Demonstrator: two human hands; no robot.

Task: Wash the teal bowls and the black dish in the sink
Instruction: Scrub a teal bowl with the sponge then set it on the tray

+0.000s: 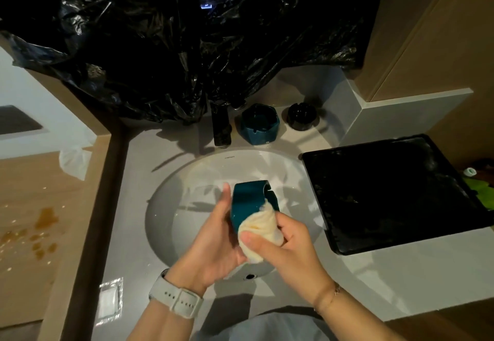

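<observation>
Over the white sink (171, 207) my left hand (213, 239) grips a teal bowl (250, 204) tipped on its side, my right hand (288, 244) pinches a pale cloth (260, 229) against it — the second teal bowl (259, 124) and the black dish (302, 116) sit behind, by the tap (222, 127).

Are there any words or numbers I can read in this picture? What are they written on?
Small dark brand mark on the sink rim behind the basin: too small and blurred to read.
Glowing bluish-white mark on the black plastic sheet: shape only, no letters readable.
Clear packet on the counter's left: no readable print.
Teal bowl, cloth, black tray: no text.
</observation>
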